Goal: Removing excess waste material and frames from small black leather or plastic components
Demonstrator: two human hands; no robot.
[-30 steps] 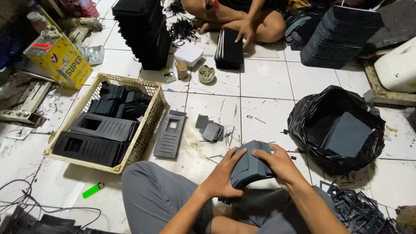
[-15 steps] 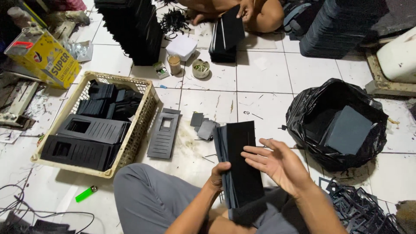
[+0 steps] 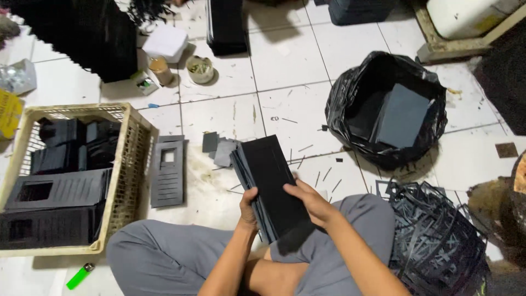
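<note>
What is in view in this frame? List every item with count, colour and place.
stack of flat panels: one stack, black, held over the lap
cut-out panel: one, dark grey, on the floor beside the basket
small flat pieces: a few, grey, on the floor above the stack
basket: one, beige, left, holding dark panels
plastic bag: one, black, right, with dark sheets inside
pile of offcut strips: one, black, lower right
lighter: one, green, bottom left floor
small tins: two, top centre
white box: one, top
tiled floor: white
left hand: grips the stack's left edge
right hand: rests on the stack's face
</note>
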